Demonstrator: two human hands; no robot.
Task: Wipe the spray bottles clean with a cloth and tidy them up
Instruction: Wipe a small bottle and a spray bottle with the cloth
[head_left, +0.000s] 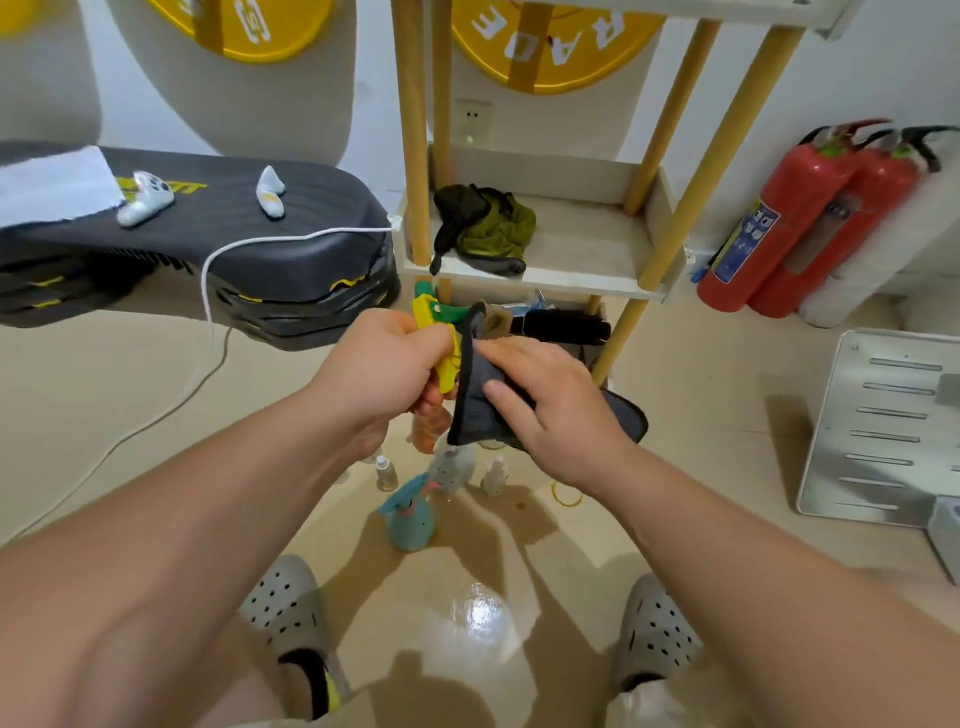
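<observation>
My left hand (382, 374) grips a spray bottle with a yellow and green trigger head (435, 322) and an orange body (431, 423), held in the air at chest height. My right hand (545, 400) presses a dark grey cloth (475, 400) against the bottle's side. On the floor below stand a teal spray bottle (410, 517), a whitish spray bottle (453, 467) and two small clear bottles (385, 473) (494, 475). Most of the held bottle is hidden by the cloth and my fingers.
A white shelf unit with wooden posts (550, 270) stands ahead, holding an olive cloth (488, 228). Stacked grey mats (208, 260) with a white cable lie left. Two red fire extinguishers (810, 223) and a metal panel (888, 426) are on the right. My grey clogs (283, 608) are below.
</observation>
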